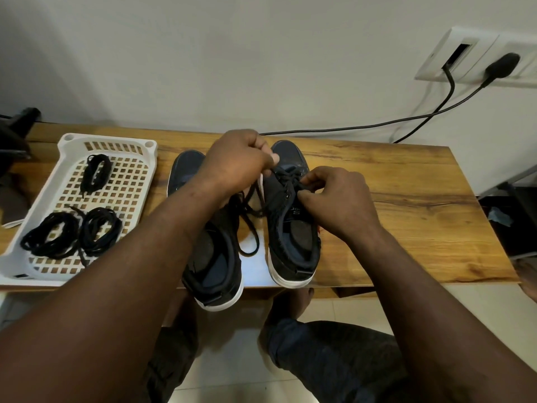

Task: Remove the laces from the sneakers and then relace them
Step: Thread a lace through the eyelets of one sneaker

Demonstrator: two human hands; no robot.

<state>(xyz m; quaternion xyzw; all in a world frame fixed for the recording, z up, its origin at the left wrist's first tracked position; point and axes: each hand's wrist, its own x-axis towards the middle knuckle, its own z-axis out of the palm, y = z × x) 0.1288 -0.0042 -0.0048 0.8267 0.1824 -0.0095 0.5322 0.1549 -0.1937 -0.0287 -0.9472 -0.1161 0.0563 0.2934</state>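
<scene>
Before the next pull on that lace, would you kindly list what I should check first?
1. Pinch of the left hand on the lace: ok.
2. Pinch of the right hand at the eyelets of the right sneaker: ok.
3. That sneaker resting on the table: ok.
4. Whole left sneaker on the table: not ok, heel overhangs the edge.
5. Loose lace end free of knots: cannot tell.
6. The bundled laces lie in the tray: ok.

Wooden table (421, 199) against plain white wall (203, 53); wall socket (476, 56), black cables (406, 123); pale tiled floor (238, 359).
</scene>
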